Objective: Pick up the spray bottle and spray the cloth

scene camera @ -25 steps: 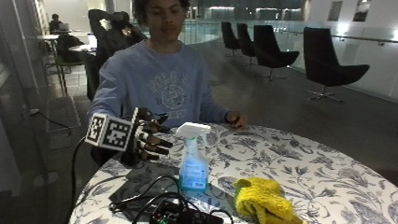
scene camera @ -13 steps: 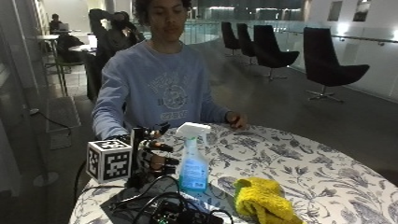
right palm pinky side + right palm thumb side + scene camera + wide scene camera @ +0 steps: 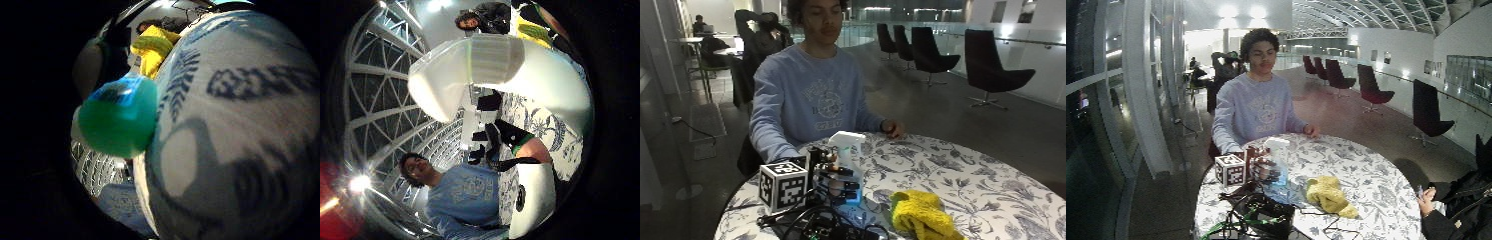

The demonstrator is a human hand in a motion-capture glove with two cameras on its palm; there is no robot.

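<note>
the round counter with a white cloth printed in blue-grey leaves has the task's things crowded near its edge at about 7 o'clock in the outside view, while the wide stretch from 12 to 4 o'clock lies bare. a tangle of black cables and a dark device sits right at the near rim, just beside the bottle's base.

the clear plastic spray bottle with a white trigger head and blue liquid in its base stands upright on the counter. the black-gloved right grip is at the bottle's body, on its 9 o'clock side, with its fingers curled across the front of the bottle; it is grasping the bottle. the crumpled yellow cloth lies on the counter at the bottle's 4 o'clock, near but apart from it.

the person's bare left hand rests at the far rim, well apart from the bottle.

the little finger side palm view shows what the outside view hides: the bottle's blue-green liquid close to the palm, with the yellow cloth beyond it on the patterned counter. the thumb side palm view is filled by the white spray head.
</note>
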